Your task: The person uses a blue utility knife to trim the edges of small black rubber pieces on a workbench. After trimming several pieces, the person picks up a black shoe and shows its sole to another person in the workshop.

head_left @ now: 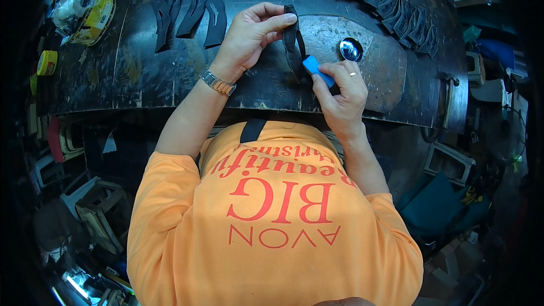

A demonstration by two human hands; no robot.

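My left hand [255, 37] pinches the top end of a narrow black strip [291, 42], which hangs down in a loop toward the table's near edge. In my right hand [345, 93] is a small blue block [318, 69], gripped between thumb and fingers, its upper end at the strip's side. I cannot tell whether the block touches the strip. Just beyond my right hand, a small round shiny dish [351, 49] rests on a worn grey board [382, 62]. Several flat black pieces with slits [215, 18] lie beyond my left hand.
The dark table [130, 73] has a scuffed top. Many overlapping black pieces [391, 8] spread along its far right. At the left stand a yellow tub [93, 20] with clear plastic on it and a small yellow tin [47, 63]. A metal fitting [449, 81] sticks up at the right edge.
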